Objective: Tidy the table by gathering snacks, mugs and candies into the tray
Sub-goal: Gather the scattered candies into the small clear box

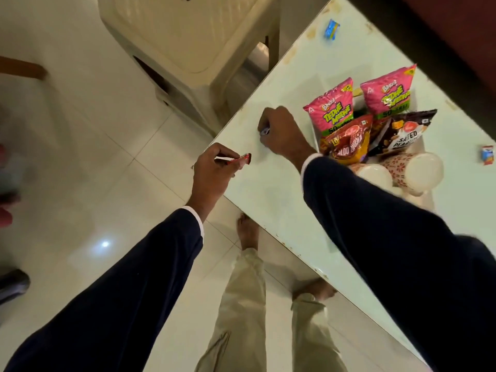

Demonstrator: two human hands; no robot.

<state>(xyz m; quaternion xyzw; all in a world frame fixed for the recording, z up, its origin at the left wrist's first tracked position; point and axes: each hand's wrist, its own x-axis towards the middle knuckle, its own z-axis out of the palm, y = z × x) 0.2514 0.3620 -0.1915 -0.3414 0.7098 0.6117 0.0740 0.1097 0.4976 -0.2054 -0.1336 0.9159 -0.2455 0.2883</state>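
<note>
Left hand pinches red candy — right hand curled (maybe on wrapper).

Two pink snack bags stand side by side in the tray, with a red bag and a dark peanut bag leaning in front of them. Two patterned mugs lie on their sides just beside the bags. A blue candy lies on the tabletop well beyond the tray, and a red-and-blue candy lies to its right. The left hand pinches a red candy; the right hand grips a small candy against the tabletop.
</note>
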